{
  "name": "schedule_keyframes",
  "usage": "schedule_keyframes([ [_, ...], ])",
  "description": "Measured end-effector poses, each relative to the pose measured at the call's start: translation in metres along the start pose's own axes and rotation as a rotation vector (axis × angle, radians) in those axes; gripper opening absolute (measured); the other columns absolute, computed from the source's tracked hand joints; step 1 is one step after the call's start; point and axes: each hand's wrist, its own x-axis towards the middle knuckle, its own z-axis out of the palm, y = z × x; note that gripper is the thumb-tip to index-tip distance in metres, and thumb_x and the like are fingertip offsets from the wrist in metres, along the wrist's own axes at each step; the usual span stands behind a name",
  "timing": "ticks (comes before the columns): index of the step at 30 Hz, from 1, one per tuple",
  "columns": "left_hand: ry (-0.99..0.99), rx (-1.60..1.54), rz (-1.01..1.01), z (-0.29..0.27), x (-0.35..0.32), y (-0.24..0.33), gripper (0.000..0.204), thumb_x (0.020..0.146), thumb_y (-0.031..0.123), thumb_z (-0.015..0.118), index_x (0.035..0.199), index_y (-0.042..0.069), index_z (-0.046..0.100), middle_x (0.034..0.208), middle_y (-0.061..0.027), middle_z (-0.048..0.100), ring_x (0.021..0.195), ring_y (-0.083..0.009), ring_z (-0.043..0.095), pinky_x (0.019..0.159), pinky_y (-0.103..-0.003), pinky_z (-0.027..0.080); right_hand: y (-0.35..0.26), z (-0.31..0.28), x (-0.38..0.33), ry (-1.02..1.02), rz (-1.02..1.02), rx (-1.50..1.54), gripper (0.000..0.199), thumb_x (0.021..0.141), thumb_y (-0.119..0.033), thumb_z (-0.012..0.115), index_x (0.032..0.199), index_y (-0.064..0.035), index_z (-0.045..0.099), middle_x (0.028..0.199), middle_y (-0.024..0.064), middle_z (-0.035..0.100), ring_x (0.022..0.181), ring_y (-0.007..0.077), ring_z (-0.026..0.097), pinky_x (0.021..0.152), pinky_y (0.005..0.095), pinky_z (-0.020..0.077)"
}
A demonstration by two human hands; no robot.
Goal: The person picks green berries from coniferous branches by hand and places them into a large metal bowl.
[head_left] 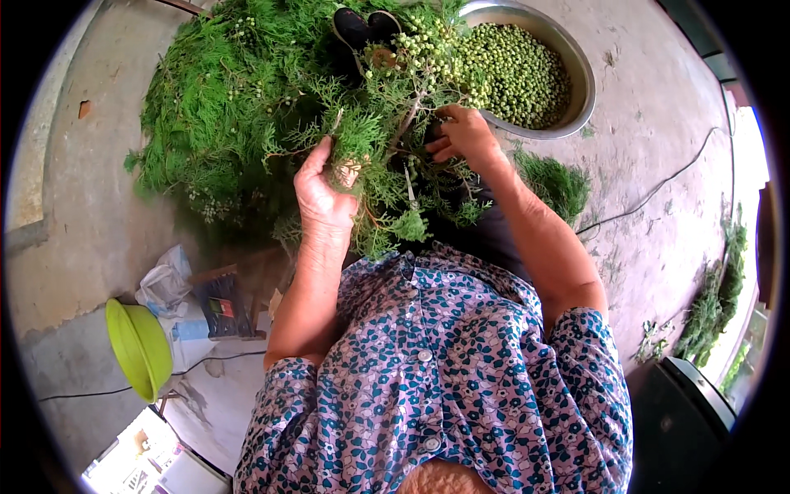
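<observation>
Head view: a cypress sprig [374,156] is clasped in the closed left hand [322,193] over the lap, before the branch pile [230,99] on the floor. Right hand [462,136], fingertips pinched among its green berries, beside the steel basin [576,90]. Berries are best stripped with the sprig held taut.
</observation>
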Motion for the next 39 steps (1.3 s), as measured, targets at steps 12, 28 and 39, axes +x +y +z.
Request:
schedule_keyframes([
  [12,-0.031,0.225,-0.01,-0.001,0.009,0.022,0.011,0.076,0.006,0.057,0.082,-0.003,0.06,0.078,-0.0116,0.063,0.068,-0.0222,0.061,0.066,-0.032,0.052,0.002,0.027,0.03,-0.245,-0.388,-1.631,0.027,0.083,-0.015,0.045,0.108,-0.0141,0.055,0.096,0.0165,0.058,0.087,0.0292,0.06,0.072,0.0382,0.0477],
  [28,-0.497,2.114,0.413,-0.003,0.012,0.117,0.037,0.065,0.013,0.066,0.048,0.002,0.035,0.045,-0.01,0.028,0.043,-0.0164,0.025,0.042,-0.035,0.027,0.023,0.022,0.013,-0.09,-0.422,-0.149,0.012,0.074,-0.004,0.062,0.084,0.0012,0.064,0.064,0.0006,0.061,0.055,0.0077,0.055,0.049,0.0236,0.0467],
  [39,-0.726,1.653,0.716,0.004,-0.006,0.041,0.015,0.072,0.003,0.052,0.08,0.005,0.064,0.082,-0.0089,0.064,0.073,-0.0239,0.061,0.07,-0.033,0.047,0.025,0.058,-0.003,-0.1,-0.166,0.26,0.022,0.08,-0.006,0.06,0.06,-0.0011,0.053,0.055,0.003,0.053,0.042,0.0112,0.049,0.038,0.025,0.0395],
])
